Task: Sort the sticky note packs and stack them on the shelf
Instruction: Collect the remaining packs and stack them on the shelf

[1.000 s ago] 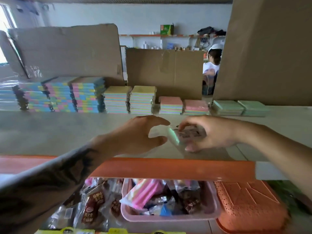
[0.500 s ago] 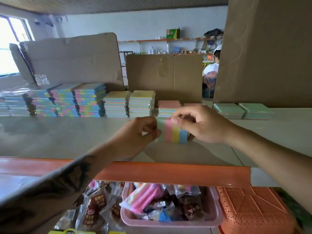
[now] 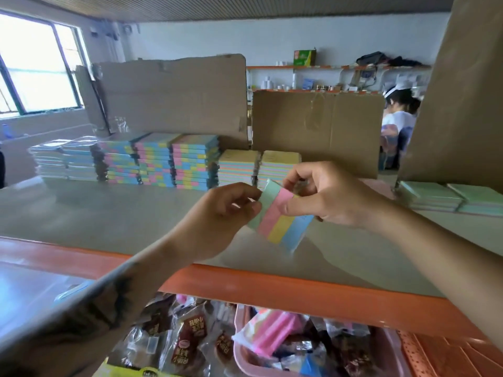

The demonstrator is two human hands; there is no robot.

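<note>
both hands pinch the striped sticky note pack (image 3: 283, 214) between them, left hand (image 3: 217, 216) at its green edge, right hand (image 3: 330, 197) on top.

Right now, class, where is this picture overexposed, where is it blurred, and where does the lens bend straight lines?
Head view: the window is blown out white; the left forearm near the lens smears into blur, while the striped pack between both hands stays fairly sharp; the shelf's orange edge bows from wide-angle distortion.

A bright window (image 3: 38, 69) lights the pale wall (image 3: 217, 36) (ribbed ceiling above), with orange wall shelves (image 3: 326, 67) beyond.
</note>
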